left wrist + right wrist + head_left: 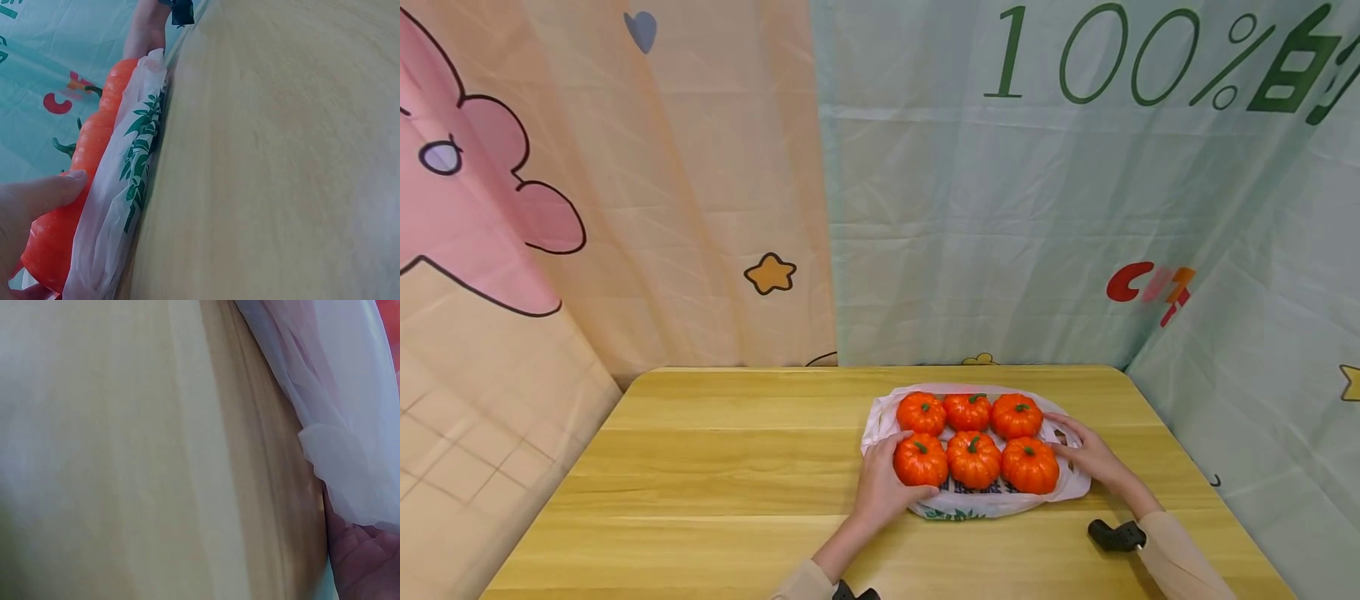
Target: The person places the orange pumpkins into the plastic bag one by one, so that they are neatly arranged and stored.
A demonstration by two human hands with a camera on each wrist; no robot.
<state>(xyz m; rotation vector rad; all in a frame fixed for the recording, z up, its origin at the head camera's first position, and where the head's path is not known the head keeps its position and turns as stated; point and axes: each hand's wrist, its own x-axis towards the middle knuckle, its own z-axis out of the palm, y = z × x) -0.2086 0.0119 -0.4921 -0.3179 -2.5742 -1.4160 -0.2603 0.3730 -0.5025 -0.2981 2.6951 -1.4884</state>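
Several small orange pumpkins (pixel 974 460) with green stems stand in two rows inside a white plastic bag (pixel 977 505), which lies spread around them with its mouth upward. My left hand (pixel 883 483) grips the front-left pumpkin (pixel 921 459), fingers behind it and thumb in front. In the left wrist view, the thumb (pixel 53 192) presses on the orange skin. At the bag's right end, my right hand (pixel 1093 454) reaches its extended fingers to the right-hand pumpkins (pixel 1031 466). Part of that hand (pixel 369 562) is hidden under a fold of plastic in the right wrist view.
The pumpkins and bag are on the right half of a light wooden table (pixel 700 475). Printed cloth curtains (pixel 970 233) hang behind and beside it. A black wrist device (pixel 1116 536) sits by the right sleeve, and another (pixel 853 592) shows near the left cuff.
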